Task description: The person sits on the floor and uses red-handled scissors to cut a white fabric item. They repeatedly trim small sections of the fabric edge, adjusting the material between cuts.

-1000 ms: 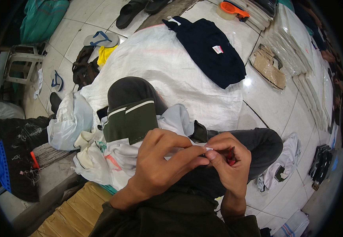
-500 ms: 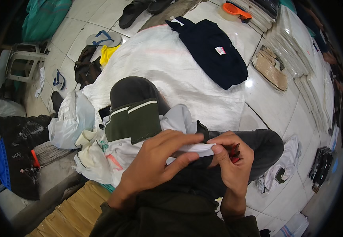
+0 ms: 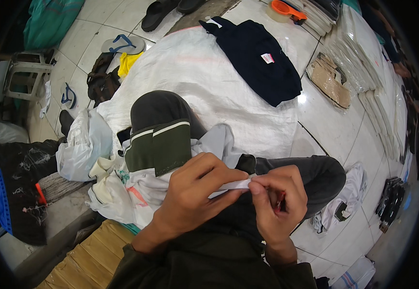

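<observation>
Across my lap lies a white garment (image 3: 149,185) with a dark green panel (image 3: 172,149) edged by a white stripe. My left hand (image 3: 195,195) is closed, its thumb and fingers pinching a folded white edge of the garment. Opposite it, close by, the thumb and forefinger of my right hand (image 3: 281,204) pinch the end of the same edge. A small red tool (image 3: 279,201) is tucked in the right palm; the curled fingers mostly hide it, so its kind is unclear. A dark green piece of the garment (image 3: 247,164) shows just beyond my fingertips.
A white woven sheet (image 3: 180,62) covers the floor ahead, with a folded navy garment (image 3: 260,62) on it. Stacks of plastic-wrapped goods (image 3: 359,53) stand at the right. A white plastic bag (image 3: 86,144) sits at left, and another white garment (image 3: 346,197) lies right of my knee.
My left fingers have closed down onto the white edge, and my right fingers have curled further over the red tool. The view has shifted slightly.
</observation>
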A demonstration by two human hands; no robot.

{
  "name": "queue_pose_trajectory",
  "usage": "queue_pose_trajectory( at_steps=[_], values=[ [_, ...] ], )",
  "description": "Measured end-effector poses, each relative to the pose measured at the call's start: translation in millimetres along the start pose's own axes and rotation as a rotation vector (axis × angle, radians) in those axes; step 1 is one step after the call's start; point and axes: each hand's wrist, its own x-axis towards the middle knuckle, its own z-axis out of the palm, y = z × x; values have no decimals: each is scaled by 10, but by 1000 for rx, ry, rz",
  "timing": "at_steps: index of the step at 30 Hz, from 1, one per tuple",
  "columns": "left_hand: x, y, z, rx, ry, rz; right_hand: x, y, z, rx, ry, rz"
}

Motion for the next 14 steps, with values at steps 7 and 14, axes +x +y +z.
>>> queue_pose_trajectory(
  at_steps=[7,14],
  values=[
    [-65,-15,1,32,55,27,-166,-114,36,280,182,313],
    [-70,-20,2,48,59,78,-172,-98,-267,52,-228,261]
  ],
)
